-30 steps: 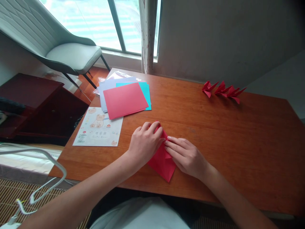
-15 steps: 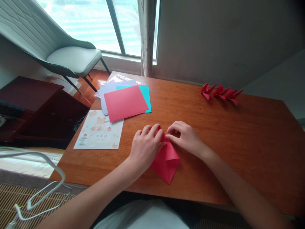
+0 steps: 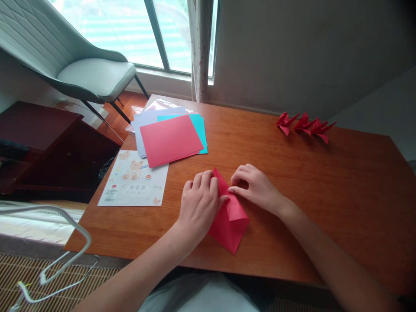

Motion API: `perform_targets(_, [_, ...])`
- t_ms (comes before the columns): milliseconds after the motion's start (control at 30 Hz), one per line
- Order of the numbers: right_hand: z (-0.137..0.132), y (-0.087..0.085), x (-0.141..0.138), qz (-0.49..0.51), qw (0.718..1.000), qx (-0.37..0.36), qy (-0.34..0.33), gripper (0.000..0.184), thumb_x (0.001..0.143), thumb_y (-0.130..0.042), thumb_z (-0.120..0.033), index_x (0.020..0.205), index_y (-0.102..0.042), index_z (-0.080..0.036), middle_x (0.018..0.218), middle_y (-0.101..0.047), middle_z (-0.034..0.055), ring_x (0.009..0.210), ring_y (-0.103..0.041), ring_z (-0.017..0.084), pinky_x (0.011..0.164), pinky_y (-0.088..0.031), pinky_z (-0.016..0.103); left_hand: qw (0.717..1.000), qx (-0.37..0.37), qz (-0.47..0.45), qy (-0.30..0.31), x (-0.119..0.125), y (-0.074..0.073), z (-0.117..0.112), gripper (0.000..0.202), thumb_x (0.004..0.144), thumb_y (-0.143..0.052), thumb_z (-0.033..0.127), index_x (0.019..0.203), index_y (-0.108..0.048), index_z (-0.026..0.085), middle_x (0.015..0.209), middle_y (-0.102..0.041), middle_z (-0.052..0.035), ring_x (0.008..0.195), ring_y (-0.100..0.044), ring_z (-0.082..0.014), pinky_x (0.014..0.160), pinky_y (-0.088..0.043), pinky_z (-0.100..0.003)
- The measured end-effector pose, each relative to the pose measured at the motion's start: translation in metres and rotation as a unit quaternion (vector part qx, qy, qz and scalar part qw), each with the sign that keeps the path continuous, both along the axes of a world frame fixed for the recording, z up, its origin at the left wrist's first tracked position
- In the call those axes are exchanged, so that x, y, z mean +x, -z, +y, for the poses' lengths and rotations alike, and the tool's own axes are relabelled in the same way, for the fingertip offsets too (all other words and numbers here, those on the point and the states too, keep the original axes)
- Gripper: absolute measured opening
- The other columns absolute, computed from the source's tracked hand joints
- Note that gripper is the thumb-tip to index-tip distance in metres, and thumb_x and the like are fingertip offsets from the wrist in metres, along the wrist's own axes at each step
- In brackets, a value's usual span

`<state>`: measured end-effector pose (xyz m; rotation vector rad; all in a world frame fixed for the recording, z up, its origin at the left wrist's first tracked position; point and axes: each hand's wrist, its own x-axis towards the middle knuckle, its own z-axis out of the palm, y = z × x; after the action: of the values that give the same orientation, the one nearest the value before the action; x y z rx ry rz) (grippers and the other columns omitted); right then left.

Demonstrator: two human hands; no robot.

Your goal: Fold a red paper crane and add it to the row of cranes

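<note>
A partly folded sheet of red origami paper (image 3: 230, 236) lies on the table in front of me, a pointed corner facing me and a flap folded over its middle. My left hand (image 3: 199, 200) rests over its left side, fingers curled together and the thumb pressing on the fold. At the right edge my right hand (image 3: 251, 185) has thumb and forefinger pinched at the flap, the other fingers bent. The paper's left part is hidden under my left hand. Several red folded paper cranes (image 3: 304, 125) stand in a row at the table's far edge.
Left of my hands are red sheets (image 3: 170, 141), turquoise sheets (image 3: 203, 134) and a bear-printed white sheet (image 3: 133, 184). A white cable-like loop (image 3: 76, 225) hangs near the table's (image 3: 325, 208) left front corner. A grey chair (image 3: 97, 76) stands by the window.
My left fingers have slid slightly back, uncovering more of the paper's far corner. My right hand stays by the right edge. The view has shifted slightly.
</note>
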<state>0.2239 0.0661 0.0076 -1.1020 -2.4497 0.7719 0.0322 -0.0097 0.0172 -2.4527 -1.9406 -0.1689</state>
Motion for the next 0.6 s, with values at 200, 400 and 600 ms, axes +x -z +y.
perform_targets(200, [0.005,0.003,-0.004,-0.008,1.0,0.015,0.01,0.019,0.084,-0.08,-0.029,0.076,-0.063,-0.023,0.081,-0.068,0.0003,0.08,-0.057,0.018,0.074,-0.047,0.032,1.0,-0.006,-0.016,-0.005,0.0,0.0,0.0,0.032,0.095,-0.059,0.046,0.105,-0.061,0.016,0.128,-0.064,-0.0163,0.111,-0.059,-0.0322,0.083,-0.048,-0.044])
perform_targets(400, [0.024,0.005,-0.02,-0.025,0.999,0.027,0.026,0.022,0.083,-0.081,-0.032,0.075,-0.063,-0.022,0.082,-0.068,0.0011,0.082,-0.056,0.019,0.074,-0.045,0.032,1.0,-0.006,-0.016,-0.004,0.0,-0.001,0.0,0.031,0.095,-0.061,0.044,0.106,-0.062,0.016,0.129,-0.064,-0.0171,0.111,-0.059,-0.033,0.082,-0.048,-0.045])
perform_targets(600, [0.047,0.002,-0.039,-0.062,0.997,0.034,0.021,0.025,0.084,-0.08,-0.038,0.074,-0.064,-0.022,0.084,-0.068,0.0021,0.084,-0.055,0.02,0.071,-0.042,0.032,1.0,-0.018,-0.021,-0.006,0.0,-0.002,0.0,0.032,0.095,-0.06,0.044,0.109,-0.061,0.016,0.129,-0.064,-0.0159,0.113,-0.059,-0.0326,0.083,-0.048,-0.045])
